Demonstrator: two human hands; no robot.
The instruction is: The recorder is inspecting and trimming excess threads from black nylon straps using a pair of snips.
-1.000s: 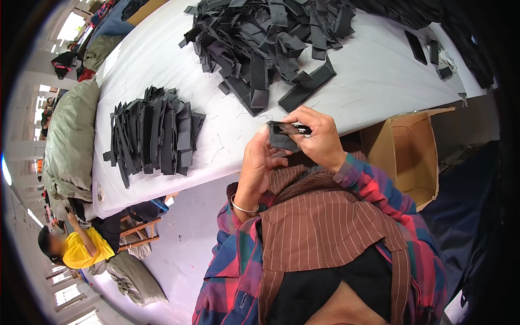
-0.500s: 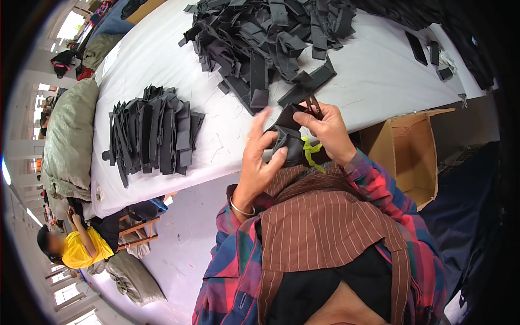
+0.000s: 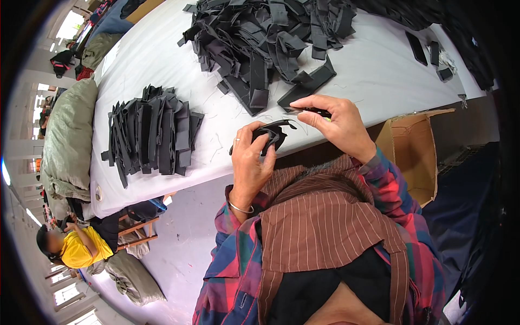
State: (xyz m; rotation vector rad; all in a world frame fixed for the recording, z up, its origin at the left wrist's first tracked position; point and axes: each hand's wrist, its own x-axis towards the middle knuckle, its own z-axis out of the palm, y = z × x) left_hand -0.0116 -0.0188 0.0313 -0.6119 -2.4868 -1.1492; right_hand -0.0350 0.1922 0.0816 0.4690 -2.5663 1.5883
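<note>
My left hand (image 3: pixel 251 160) is closed on a folded dark grey fabric piece (image 3: pixel 277 134) at the near edge of the table, one narrow end sticking out to the right. Thread snips (image 3: pixel 320 112) sit in my right hand (image 3: pixel 344 125), just above and right of that piece; their tip points left and the fingers hide most of them. Beyond my hands lies a loose heap of dark grey fabric strips (image 3: pixel 260 49), with one strip (image 3: pixel 309 84) at its near edge. To the left, similar pieces stand packed in a row (image 3: pixel 154 130).
A white-covered table (image 3: pixel 216 141) spans the view. At the far right lie a black phone (image 3: pixel 416 47) and small dark items. An open cardboard box (image 3: pixel 414 157) stands below the table's right edge. A stuffed sack (image 3: pixel 70 141) and a person in yellow (image 3: pixel 86 246) are at left.
My right hand with the snips has moved off the fabric piece, a little up and right. My left hand has drawn the piece slightly left, its fingers now curled around it.
</note>
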